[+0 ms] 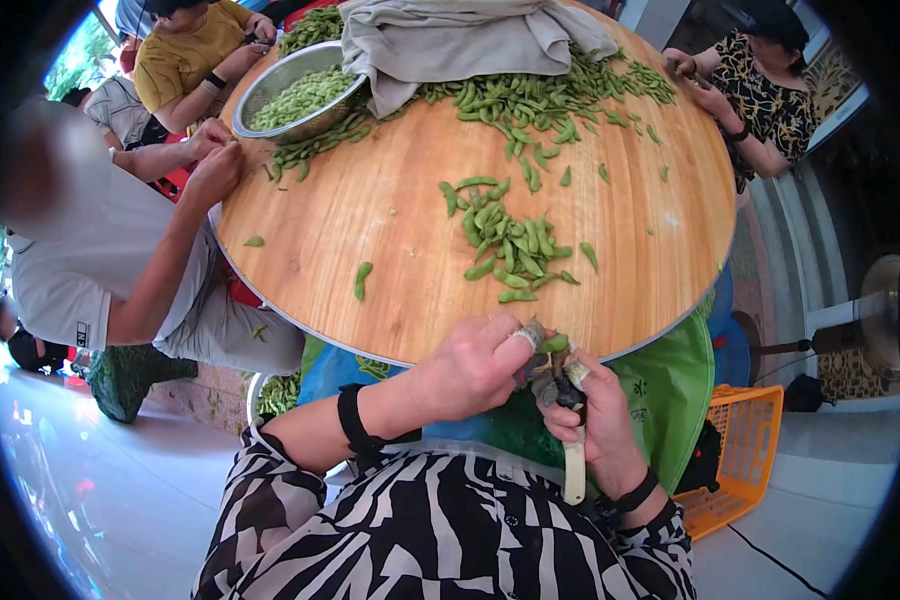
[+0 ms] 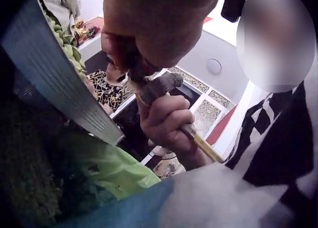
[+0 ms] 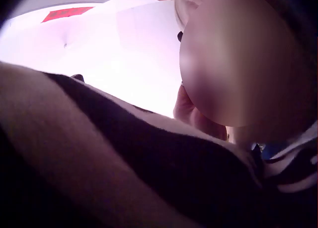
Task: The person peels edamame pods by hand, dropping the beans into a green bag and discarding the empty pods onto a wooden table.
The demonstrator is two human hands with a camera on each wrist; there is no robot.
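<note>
At the near edge of the round wooden table (image 1: 390, 290) my left hand (image 1: 515, 350) pinches a green bean pod (image 1: 554, 343) between its taped fingertips. Just below it my right hand (image 1: 582, 410) grips a small cutting tool with a pale handle (image 1: 574, 472), its dark tip up against the pod. From the left wrist view, the left hand (image 2: 149, 39) fills the top and the right hand (image 2: 166, 121) is curled round the tool's yellowish handle (image 2: 204, 147). The right wrist view shows only a dark sleeve and a blurred shape.
A heap of pods (image 1: 510, 245) lies just beyond my hands, with more pods (image 1: 530, 100) further back. A steel bowl (image 1: 295, 90) of shelled beans and a grey cloth (image 1: 460, 35) sit at the far side. Other people sit left and right. An orange crate (image 1: 745, 450) stands at right.
</note>
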